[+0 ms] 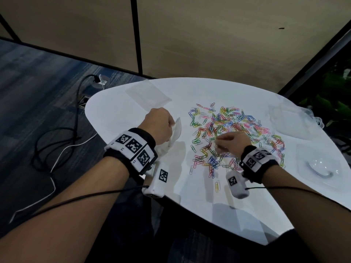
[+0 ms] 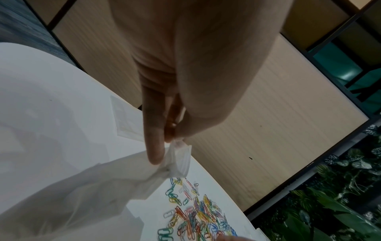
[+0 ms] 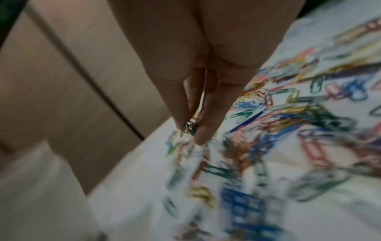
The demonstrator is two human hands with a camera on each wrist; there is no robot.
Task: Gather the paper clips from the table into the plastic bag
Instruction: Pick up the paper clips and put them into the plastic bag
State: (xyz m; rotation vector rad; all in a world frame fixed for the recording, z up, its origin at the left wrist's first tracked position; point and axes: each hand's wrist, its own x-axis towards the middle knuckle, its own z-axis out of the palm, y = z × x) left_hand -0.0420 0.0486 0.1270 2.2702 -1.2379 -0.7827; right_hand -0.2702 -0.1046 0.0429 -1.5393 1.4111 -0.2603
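We see a white tabletop (image 1: pixel 121 114) with a heap of coloured paper clips (image 1: pixel 233 128) spread across its middle. Left of the heap, our left hand (image 1: pixel 157 126) pinches the rim of a clear plastic bag (image 1: pixel 175 131), lifting it off the tabletop. Over the heap's near edge, our right hand (image 1: pixel 230 142) pinches a small bunch of clips (image 3: pixel 189 127) between narrow fingers (image 3: pixel 208 127).
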